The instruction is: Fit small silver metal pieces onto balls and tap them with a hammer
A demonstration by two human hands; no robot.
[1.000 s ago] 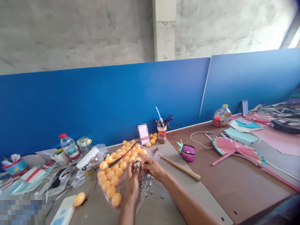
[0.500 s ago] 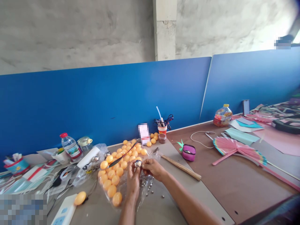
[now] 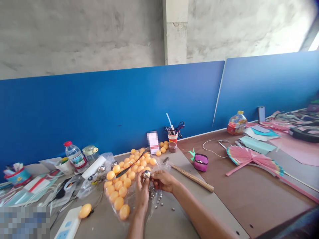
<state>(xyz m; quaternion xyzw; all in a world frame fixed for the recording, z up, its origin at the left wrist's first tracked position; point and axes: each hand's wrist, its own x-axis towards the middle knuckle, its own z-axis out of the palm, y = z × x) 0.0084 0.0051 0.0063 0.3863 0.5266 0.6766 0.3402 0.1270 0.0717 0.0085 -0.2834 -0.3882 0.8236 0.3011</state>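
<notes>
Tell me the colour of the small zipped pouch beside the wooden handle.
The pouch is purple with dark edging, seen best in the head view.

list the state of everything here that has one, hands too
Left hand, fingers closed on silver ball
Right hand, fingers bunched beside it, contents unclear
Red-capped bottle, closed
Yellow-capped bottle, closed, upright
Pink fan, spread open
Smartphone, propped upright
Wooden-handled tool, lying down
Orange balls, loosely clustered
Small metal balls, scattered
Purple pouch, cannot tell if open
</notes>
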